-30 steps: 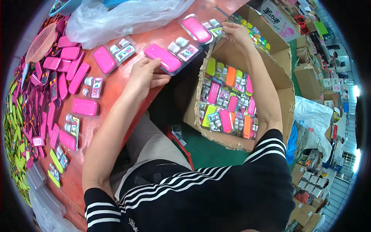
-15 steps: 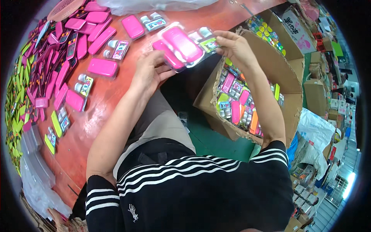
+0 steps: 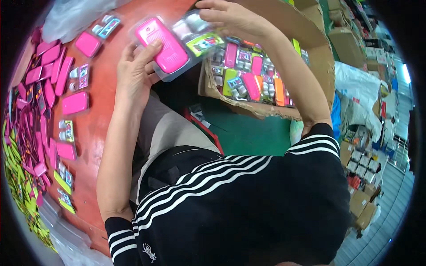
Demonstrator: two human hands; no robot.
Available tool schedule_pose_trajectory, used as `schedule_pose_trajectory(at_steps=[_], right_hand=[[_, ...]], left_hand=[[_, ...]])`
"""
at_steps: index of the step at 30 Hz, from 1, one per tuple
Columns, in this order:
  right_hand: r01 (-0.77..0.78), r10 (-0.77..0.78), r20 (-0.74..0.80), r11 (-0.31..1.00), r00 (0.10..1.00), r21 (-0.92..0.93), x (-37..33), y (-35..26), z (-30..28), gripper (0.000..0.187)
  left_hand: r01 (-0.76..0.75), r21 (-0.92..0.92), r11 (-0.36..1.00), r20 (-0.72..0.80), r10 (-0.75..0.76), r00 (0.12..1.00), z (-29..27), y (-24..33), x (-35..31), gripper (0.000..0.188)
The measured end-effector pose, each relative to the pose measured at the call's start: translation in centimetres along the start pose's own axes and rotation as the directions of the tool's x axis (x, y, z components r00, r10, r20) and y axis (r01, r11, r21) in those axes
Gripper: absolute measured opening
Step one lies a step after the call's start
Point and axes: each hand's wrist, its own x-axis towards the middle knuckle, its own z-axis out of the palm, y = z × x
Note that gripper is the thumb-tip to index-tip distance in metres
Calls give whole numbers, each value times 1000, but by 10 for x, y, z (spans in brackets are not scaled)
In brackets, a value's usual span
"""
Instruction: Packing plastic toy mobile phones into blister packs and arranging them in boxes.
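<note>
Head view: pink pack [image 3: 170, 48] between left hand [image 3: 136, 66] and right hand [image 3: 238, 19]; left holds it; right's grip unclear.

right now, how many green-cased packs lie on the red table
2: the upper green pack and the lower green pack just below, at lower left; more may be hidden.

The left hand [image 3: 136, 73] holds a clear blister pack [image 3: 178, 41] at the bench [image 3: 104, 88] edge nearest the person, thumb on the pink case [image 3: 167, 55]. The right hand [image 3: 238, 18] extends beside the pack's white bottles [image 3: 182, 30]; contact is unclear. Loose pink cases [image 3: 64, 75] are piled toward the bench's left edge.
</note>
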Motion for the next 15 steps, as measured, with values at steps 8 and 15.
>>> schedule_pose_trajectory(at_steps=[8,15], right_hand=[[175,-158,-113,971,981,163,-36,89,-81,51],[74,102,-362,893,927,443,-34,173,-118,45]], left_hand=[[70,214,974,284,-131,950,68,-22,12,80],[69,252,965,292,-144,945,53,-23,-2,51]])
